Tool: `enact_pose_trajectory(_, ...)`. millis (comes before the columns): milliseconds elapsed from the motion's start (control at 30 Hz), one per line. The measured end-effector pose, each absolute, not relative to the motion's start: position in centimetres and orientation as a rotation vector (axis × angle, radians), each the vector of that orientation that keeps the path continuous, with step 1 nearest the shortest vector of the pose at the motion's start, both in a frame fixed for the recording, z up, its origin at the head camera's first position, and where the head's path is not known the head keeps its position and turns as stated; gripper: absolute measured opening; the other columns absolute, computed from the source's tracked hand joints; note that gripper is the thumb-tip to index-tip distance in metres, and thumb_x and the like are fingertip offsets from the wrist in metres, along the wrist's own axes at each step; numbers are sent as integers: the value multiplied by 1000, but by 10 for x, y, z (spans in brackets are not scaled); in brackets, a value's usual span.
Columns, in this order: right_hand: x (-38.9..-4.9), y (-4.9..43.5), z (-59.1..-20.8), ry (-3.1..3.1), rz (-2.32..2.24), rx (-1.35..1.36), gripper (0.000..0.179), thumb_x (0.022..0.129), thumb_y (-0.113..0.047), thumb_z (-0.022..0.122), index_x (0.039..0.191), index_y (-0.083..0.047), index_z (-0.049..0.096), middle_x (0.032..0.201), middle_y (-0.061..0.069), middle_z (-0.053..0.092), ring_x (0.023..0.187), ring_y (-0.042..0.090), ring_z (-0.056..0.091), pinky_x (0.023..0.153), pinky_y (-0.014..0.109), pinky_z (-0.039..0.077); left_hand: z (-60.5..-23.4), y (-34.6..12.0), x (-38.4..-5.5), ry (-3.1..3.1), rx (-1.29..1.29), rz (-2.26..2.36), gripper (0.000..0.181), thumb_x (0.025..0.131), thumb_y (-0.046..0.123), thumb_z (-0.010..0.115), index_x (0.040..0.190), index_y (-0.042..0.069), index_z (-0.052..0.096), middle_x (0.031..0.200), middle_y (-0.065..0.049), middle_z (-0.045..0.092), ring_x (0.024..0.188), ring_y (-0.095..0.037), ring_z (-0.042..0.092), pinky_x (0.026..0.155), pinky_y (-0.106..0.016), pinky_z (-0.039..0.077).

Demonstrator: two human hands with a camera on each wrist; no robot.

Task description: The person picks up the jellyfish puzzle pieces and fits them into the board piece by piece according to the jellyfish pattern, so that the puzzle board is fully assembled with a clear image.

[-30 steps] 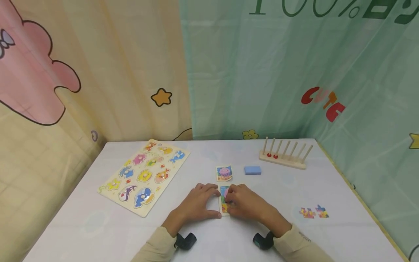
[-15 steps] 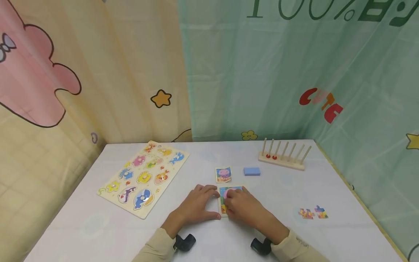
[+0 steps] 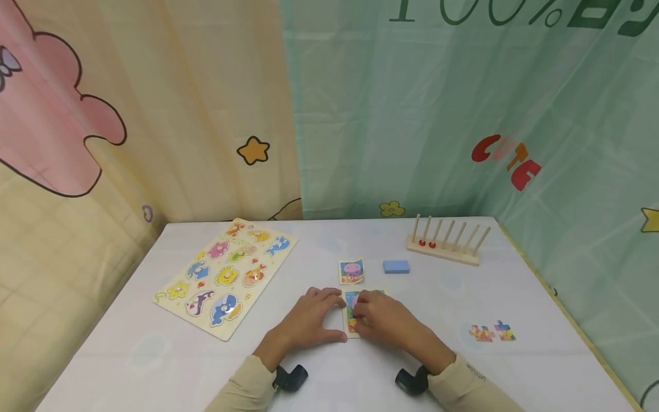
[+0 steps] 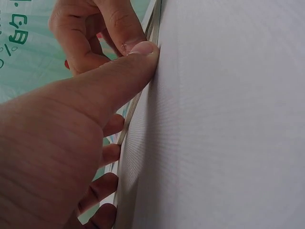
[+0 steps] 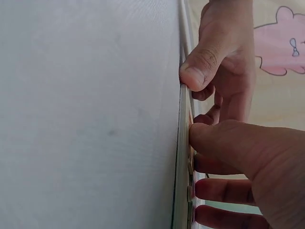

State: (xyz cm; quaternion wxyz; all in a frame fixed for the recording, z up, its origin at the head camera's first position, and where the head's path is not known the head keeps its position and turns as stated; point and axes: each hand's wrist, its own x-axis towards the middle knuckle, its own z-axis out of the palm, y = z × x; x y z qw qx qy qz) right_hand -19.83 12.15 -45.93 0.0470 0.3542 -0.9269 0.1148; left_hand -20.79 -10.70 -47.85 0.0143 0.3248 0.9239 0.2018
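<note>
A small jigsaw puzzle board (image 3: 351, 325) with a pink cartoon picture lies flat before me, partly covered by my hands. My left hand (image 3: 311, 320) braces its left side, thumb at the near corner and the other fingers spread along the edge. Over the board, the bent fingers of my right hand (image 3: 388, 320) pinch a puzzle piece that the hand mostly hides. From the right wrist view, pieces (image 5: 189, 193) stand slightly proud of the board under those fingertips. Two loose jigsaw pieces, one pink (image 3: 482, 333) and one blue and yellow (image 3: 505, 331), lie to the right.
Behind the board are a small picture card (image 3: 351, 272) and a blue block (image 3: 396, 267). A wooden peg rack (image 3: 444, 249) with two red beads stands at the back right. At the left lies a large animal puzzle board (image 3: 226, 277). Curtains surround the white table (image 3: 154, 366).
My right hand shifts slightly over the board, baring more of its far right side half a second ago and covering part of it again now. My left hand stays in place.
</note>
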Motion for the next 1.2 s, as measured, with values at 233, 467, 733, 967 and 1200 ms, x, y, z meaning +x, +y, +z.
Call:
enact_pose_trajectory(233, -204, 131, -454, -2880, 403, 1104, 24, 89, -32, 78, 109, -18, 79, 108, -4, 65, 96, 14, 60, 81, 34, 53, -479, -108, -209, 2862, 990, 623, 63, 82, 60, 76, 130, 22, 62, 148, 0, 49, 125, -23, 45, 102, -46, 41)
enact_pose_trajectory(467, -204, 203, -435, -2957, 697, 1001, 38, 92, -33, 76, 122, -11, 71, 116, 1, 62, 109, 23, 57, 93, 48, 49, -478, -110, -209, 2861, 952, 625, 62, 82, 57, 77, 131, 23, 62, 151, 1, 47, 127, -22, 44, 103, -45, 39)
enact_pose_trajectory(733, -165, 338, -453, -2938, 661, 721, 38, 78, -24, 88, 109, -9, 72, 109, 5, 62, 101, 33, 60, 83, 48, 49, -478, -108, -209, 2830, 968, 668, 62, 83, 57, 77, 132, 22, 62, 151, 0, 47, 127, -24, 44, 104, -46, 39)
enact_pose_trajectory(967, -152, 370, -476, -2797, 585, 638, 39, 66, -15, 94, 97, -16, 71, 106, 3, 59, 95, 32, 59, 78, 43, 48, -481, -109, -209, 2827, 964, 682, 62, 82, 57, 78, 131, 23, 62, 151, 0, 47, 128, -24, 44, 104, -48, 39)
enact_pose_trajectory(1200, -153, 365, -482, -2761, 568, 608, 41, 64, -9, 92, 97, -24, 73, 105, -3, 58, 92, 22, 56, 73, 39, 47, -483, -109, -210, 2828, 970, 697, 62, 81, 59, 78, 130, 23, 62, 150, 1, 47, 127, -23, 44, 104, -47, 39)
